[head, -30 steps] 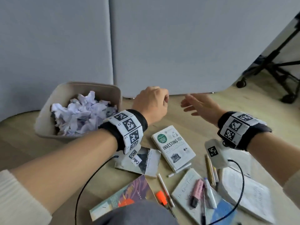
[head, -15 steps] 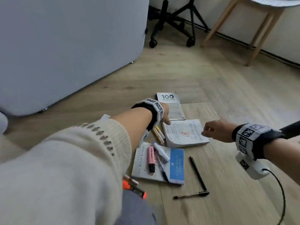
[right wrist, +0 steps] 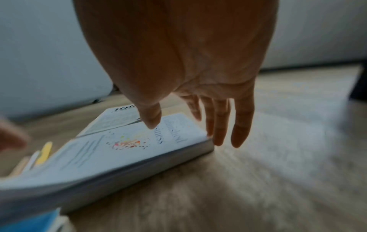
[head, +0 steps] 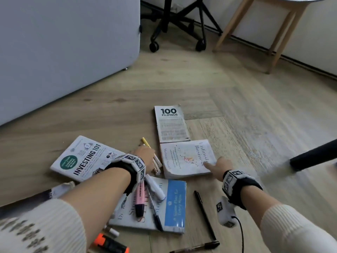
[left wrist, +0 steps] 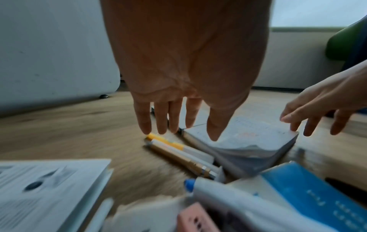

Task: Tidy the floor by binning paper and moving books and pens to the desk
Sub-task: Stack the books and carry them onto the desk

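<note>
Hands open: right hand (head: 219, 164) fingers touching white book (head: 187, 158), left hand (head: 145, 155) above pens (left wrist: 178, 153) at nine o'clock.

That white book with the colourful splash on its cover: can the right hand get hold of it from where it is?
Probably yes: the right hand is open over the white book's edge, nothing lying on its cover.

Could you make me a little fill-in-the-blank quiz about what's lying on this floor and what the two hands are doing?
1. The pink highlighter lies on top of the white-and-____ paperback book.
2. The right hand reaches the thick white paperback, which lies beside the book titled "100 ____".
3. The left hand hovers with fingers straight over the ____-capped pen.

Missing words: blue; FILIPINOS; yellow
</note>
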